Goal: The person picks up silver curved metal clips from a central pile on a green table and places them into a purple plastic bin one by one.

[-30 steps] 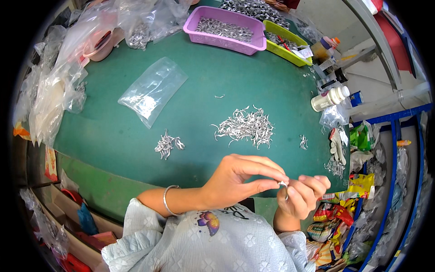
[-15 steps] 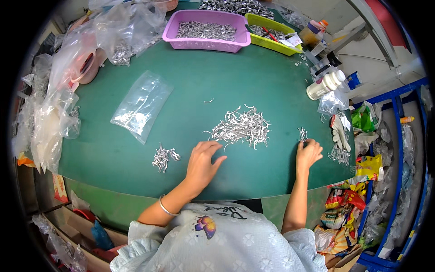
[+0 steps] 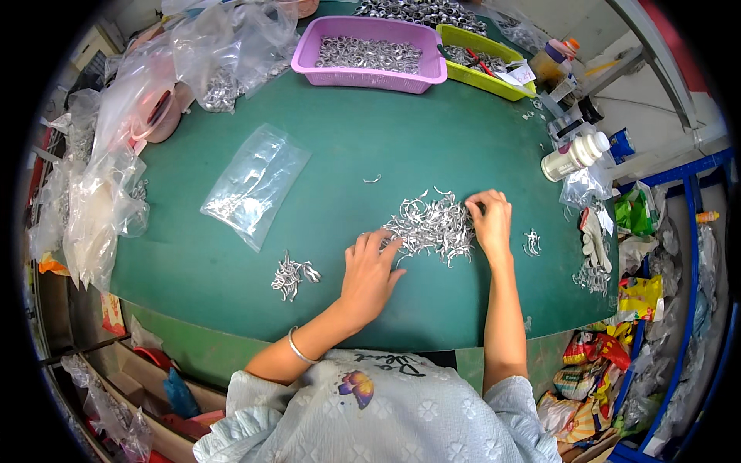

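Left hand: the left hand [image 3: 369,272] lies flat on the green tabletop [image 3: 347,166], fingers [image 3: 384,245] spread and touching the left edge of the pile of small silvery metal pieces [image 3: 431,225].
Right hand: the right hand [image 3: 491,222] rests on the pile's right edge, fingers curled into it.
Nearby: a smaller heap of metal pieces [image 3: 291,275] left of the left hand; a clear plastic bag [image 3: 255,182] further up.
Far edge: a purple basket [image 3: 372,54] of metal parts beside a yellow tray [image 3: 482,61]; a white bottle [image 3: 574,155] at the right.

Clear flat plastic bag [image 3: 255,184] lies mid-tabletop; white capped bottle [image 3: 575,155] lies at right edge; colourful snack packets [image 3: 594,363] below.
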`<action>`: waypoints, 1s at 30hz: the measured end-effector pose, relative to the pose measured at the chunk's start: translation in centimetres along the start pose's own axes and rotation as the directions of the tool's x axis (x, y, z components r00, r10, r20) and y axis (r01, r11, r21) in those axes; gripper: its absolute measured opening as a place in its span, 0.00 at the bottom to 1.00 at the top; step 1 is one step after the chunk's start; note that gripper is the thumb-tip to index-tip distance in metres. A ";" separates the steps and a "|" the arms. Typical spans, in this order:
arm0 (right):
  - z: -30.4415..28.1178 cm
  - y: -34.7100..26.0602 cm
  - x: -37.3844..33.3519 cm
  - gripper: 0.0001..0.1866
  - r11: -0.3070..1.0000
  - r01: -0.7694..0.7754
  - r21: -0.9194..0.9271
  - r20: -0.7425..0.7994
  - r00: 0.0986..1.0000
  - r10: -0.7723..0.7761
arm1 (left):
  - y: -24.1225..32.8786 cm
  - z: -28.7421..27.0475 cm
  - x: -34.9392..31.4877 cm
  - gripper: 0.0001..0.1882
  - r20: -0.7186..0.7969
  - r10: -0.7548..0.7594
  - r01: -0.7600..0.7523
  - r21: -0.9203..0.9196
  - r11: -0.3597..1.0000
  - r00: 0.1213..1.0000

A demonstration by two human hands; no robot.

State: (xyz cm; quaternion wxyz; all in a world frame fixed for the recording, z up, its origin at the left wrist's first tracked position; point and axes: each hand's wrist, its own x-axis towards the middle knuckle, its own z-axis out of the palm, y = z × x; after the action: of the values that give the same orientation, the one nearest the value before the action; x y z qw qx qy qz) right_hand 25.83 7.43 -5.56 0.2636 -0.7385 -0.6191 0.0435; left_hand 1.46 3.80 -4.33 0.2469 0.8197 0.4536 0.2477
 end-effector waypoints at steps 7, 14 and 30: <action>-3.8 -3.2 -2.5 0.03 0.991 0.118 -0.063 -0.322 0.937 -0.132 | 1.0 -1.2 -0.2 0.24 -0.016 0.060 -0.062 -0.142 0.988 0.998; -3.3 -3.9 -4.0 0.03 0.996 0.073 -0.056 -0.187 0.979 -0.082 | 2.8 -0.8 0.6 0.23 -0.010 0.084 -0.084 -0.255 0.963 0.996; -9.8 -11.6 -8.3 0.05 0.559 -0.114 0.821 0.085 0.993 0.078 | 5.6 -4.7 -0.1 0.05 0.221 -0.124 0.230 -0.971 0.065 0.967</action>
State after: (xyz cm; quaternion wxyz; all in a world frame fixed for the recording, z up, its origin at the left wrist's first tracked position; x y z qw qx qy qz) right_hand 17.42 -2.57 5.83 0.5628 -0.5618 -0.4909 0.3559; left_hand 1.90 1.90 2.76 0.7795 0.3859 0.2534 0.4233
